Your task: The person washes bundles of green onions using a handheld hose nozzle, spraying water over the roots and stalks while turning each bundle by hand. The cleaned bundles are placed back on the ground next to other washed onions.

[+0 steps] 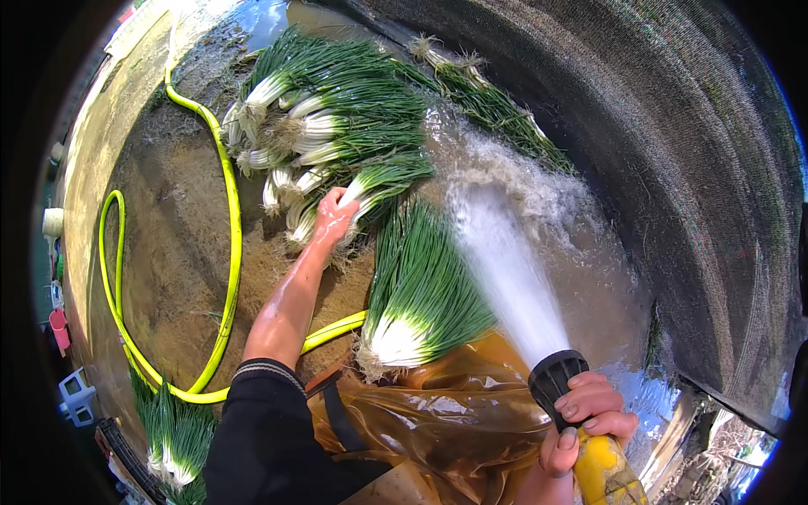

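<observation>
My left hand [334,211] grips a small bunch of green onions [385,177] by the white stems, at the lower edge of a large pile of green onions [353,107]. In my right hand [590,416] is a black hose nozzle [555,382] with a worn yellow body. A wide jet of water [505,259] leaves it and churns the muddy water to the right of the pile. Another bunch of green onions [410,315] lies before me, roots towards me, beside a wet brown waterproof apron [442,416].
A yellow hose [237,233] loops over the wet ground at left. More green onions [180,435] lie at lower left, near a light plastic stool [77,396]. Loose green onions [499,110] lie along a dark mesh sheet [663,158] at right. A pink container [59,328] is at far left.
</observation>
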`<state>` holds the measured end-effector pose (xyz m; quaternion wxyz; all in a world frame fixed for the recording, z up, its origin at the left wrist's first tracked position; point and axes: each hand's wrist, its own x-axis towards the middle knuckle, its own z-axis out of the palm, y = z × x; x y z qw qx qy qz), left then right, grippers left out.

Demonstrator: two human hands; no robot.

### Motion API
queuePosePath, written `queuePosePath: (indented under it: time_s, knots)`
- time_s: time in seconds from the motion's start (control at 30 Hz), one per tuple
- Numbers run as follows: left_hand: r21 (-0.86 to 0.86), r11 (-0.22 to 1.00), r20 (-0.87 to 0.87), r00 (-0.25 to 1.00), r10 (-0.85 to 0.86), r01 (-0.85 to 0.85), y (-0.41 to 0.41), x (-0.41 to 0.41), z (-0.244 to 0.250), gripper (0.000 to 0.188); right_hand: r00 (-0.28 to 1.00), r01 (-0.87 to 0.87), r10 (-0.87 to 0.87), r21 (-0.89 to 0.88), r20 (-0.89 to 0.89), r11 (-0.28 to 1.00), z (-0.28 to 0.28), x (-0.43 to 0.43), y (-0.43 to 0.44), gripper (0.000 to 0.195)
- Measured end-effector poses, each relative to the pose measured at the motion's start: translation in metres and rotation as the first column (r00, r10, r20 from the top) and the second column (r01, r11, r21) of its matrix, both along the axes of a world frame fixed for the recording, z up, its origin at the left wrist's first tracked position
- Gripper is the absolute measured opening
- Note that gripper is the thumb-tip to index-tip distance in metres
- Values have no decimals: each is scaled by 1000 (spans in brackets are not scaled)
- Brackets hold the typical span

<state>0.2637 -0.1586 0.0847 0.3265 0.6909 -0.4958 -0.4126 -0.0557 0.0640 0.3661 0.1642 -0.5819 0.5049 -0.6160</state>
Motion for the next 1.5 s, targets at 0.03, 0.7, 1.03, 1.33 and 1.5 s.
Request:
queuePosePath:
  time_s: [0.03, 0.7, 1.03, 1.33, 1.5]
  knots:
    - [3, 999, -186, 982, -42, 43, 2, -28, 19, 37, 998, -49, 50, -23, 28, 999, 0, 1, -4, 36]
    - [522, 778, -754, 616, 228, 350, 90, -201, -23, 27, 980, -189, 189, -1, 65, 982, -13, -31, 2, 30]
    - [-473, 881, -437, 870, -228, -6, 34, -176, 156, 75, 978, -170, 175, -47, 111, 984, -4, -29, 10, 34]
    - [281, 786, -872, -197, 449, 551, 76, -211, -15, 55, 987, -95, 94, 6, 128, 995, 0, -14, 16, 31]
    - [386, 679, -901, 97, 423, 625, 79, -212, -19, 62, 976, -182, 173, 61, 130, 981, 4, -4, 6, 31]
